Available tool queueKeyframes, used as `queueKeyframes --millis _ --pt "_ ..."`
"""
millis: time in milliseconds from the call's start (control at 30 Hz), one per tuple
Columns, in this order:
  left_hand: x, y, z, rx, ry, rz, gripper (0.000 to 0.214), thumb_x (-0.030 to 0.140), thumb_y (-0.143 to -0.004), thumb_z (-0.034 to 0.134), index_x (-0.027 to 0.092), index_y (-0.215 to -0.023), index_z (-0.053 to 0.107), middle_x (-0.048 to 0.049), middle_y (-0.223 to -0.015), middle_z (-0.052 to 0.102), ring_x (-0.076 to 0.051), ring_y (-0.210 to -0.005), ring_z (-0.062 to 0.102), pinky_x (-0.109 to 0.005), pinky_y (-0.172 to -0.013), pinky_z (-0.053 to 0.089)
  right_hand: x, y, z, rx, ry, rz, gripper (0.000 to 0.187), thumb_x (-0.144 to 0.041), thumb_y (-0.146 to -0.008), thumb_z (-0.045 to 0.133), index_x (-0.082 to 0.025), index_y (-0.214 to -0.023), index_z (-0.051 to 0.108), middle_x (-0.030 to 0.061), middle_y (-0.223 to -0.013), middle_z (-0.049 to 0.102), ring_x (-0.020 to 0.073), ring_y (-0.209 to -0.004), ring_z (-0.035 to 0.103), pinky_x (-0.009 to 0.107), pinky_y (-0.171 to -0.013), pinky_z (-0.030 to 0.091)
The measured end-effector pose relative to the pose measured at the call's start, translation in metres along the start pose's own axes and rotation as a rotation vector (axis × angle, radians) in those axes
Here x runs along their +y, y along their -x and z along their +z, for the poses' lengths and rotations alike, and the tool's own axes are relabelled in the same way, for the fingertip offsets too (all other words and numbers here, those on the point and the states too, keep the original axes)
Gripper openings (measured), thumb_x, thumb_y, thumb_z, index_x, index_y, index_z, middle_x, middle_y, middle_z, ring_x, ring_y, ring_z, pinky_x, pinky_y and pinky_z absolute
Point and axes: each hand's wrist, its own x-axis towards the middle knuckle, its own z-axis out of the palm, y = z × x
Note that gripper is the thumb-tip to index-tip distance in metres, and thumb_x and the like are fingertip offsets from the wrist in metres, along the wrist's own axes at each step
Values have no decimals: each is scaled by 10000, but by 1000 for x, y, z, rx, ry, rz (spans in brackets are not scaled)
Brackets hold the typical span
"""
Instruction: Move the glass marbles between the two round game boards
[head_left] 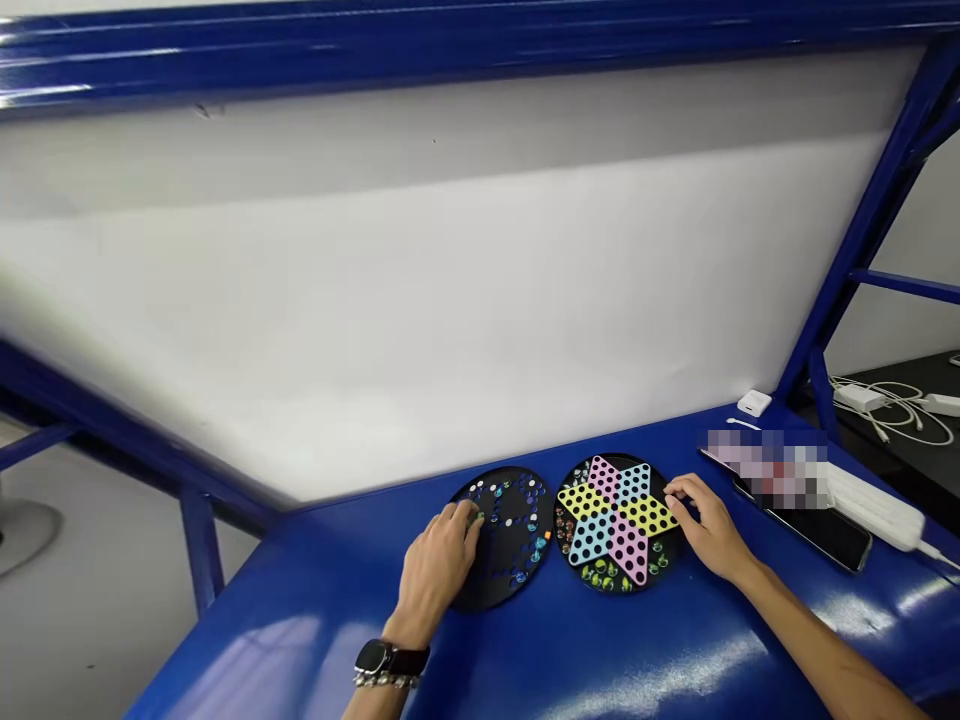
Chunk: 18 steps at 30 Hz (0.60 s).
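Over the left side of a round black board (491,597) with holes and scattered blue and white marbles is my left hand (439,555). Its thumb and fingers are closed in a pinch on a small greenish marble (479,515), partly hidden. Beside it lies a round Chinese checkers board (604,520) with a pink, blue and yellow star. Yellow-green marbles (604,575) and reddish ones (565,527) rest around its rim. At that board's right edge is my right hand (709,525), thumb and fingers pinched together; whatever they hold cannot be made out.
To the right, a phone (817,535) lies next to a white power strip (874,505), near a blurred-out item. A small white case (754,402) stands at the back. A white panel (450,300) rises behind the blue table (300,600); blue frame bars flank both sides.
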Motion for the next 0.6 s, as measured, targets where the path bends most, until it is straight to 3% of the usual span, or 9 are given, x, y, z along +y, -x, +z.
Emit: queueKeyframes --millis 100,233,400,500,600 --pt "33 13 -8 65 228 44 224 349 -988 421 234 -1105 575 -29 -1051 690 -194 -931 661 -283 -761 481 3 0 0 24 20 -15 267 -435 -976 438 -232 -1020 604 72 -1082 632 228 -981 613 402 -884 492" --pt "105 34 -13 49 482 274 174 328 -973 477 247 -1061 605 -11 -1018 694 -167 -906 653 -269 -785 491 6 1 0 48 40 -38 268 -435 -973 441 -237 -1030 612 65 -1084 635 228 -966 619 398 -864 491" --pt "187 42 2 -14 467 518 151 284 -938 567 255 -1067 642 -10 -1035 702 -186 -936 643 -290 -799 493 8 0 -2 100 57 -66 281 -449 -979 430 -236 -1014 610 65 -1060 644 228 -949 629 386 -834 497" --pt "206 41 12 -22 431 584 144 283 -925 595 253 -1049 662 -13 -1028 702 -199 -953 633 -316 -829 496 9 -1 -3 111 63 -79 286 -452 -979 424 -234 -987 608 67 -1044 649 229 -942 635 376 -820 505" --pt "203 46 15 -11 441 613 144 316 -926 600 265 -1033 684 -14 -1010 696 -202 -949 625 -325 -837 497 9 -2 -4 101 71 -80 281 -442 -981 419 -236 -988 610 64 -1045 646 226 -947 632 378 -829 501"
